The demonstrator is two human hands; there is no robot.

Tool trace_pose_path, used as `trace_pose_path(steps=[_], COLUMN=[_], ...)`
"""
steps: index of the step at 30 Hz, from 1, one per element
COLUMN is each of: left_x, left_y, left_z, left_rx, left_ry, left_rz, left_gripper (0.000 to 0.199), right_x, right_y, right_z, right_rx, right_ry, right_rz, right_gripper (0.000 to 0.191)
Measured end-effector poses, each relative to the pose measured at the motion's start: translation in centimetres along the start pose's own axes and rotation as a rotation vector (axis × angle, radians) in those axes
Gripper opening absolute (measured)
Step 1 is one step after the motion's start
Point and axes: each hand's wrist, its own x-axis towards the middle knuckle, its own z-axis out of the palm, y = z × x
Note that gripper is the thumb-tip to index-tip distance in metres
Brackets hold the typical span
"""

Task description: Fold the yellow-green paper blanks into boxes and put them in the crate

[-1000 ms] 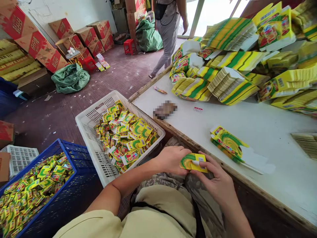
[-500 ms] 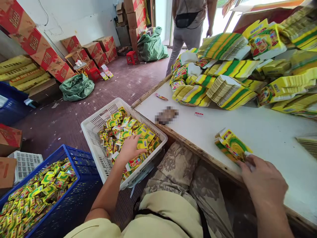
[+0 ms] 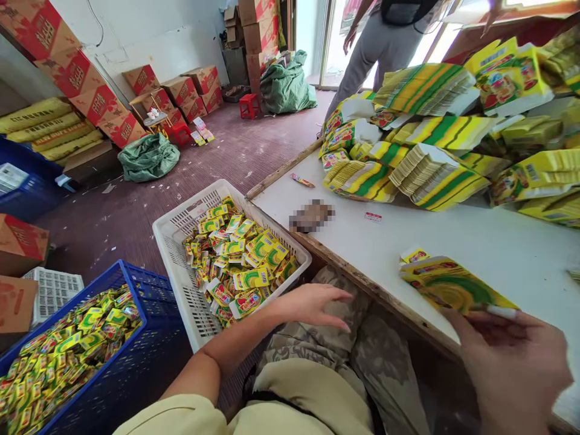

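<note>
My right hand [image 3: 512, 350] pinches a flat yellow-and-green carton [image 3: 453, 284] by its near edge, above the white tabletop [image 3: 344, 248]. One end flap of the carton stands out at its far left. My left hand [image 3: 317, 305] is empty, fingers apart, over my lap between the white basket and the table edge. The white plastic basket [image 3: 174, 241] on the left holds many small yellow cartons [image 3: 251, 278], some with white flaps showing.
Bundles of flattened yellow cartons [image 3: 435, 175] pile up at the table's back. A blue crate [image 3: 158, 320] full of small packs stands at lower left. Red-and-brown boxes [image 3: 99, 109], green sacks [image 3: 149, 157] and a red stool [image 3: 249, 106] are on the floor. A person [image 3: 385, 42] stands behind the table.
My left hand has moved right, from above the basket to over my lap. My right hand has raised the carton nearer to me. The person behind has shifted right.
</note>
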Motion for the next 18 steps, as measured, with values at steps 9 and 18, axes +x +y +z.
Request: trace_pose_path(steps=[9, 18], left_x=[5.3, 4.3], left_y=[3.5, 4.0], left_z=[4.7, 5.0], left_rx=[-1.179, -0.977], left_ry=[0.481, 0.801], left_rz=[0.049, 0.034], left_gripper=[0.072, 0.055], right_x=[-10.0, -10.9], right_y=[-3.2, -4.9], right_z=[3.2, 3.0], right_rx=[0.326, 0.447], right_ry=[-0.561, -0.893], right_rz=[-0.051, 0.023], right_gripper=[0.033, 0.037])
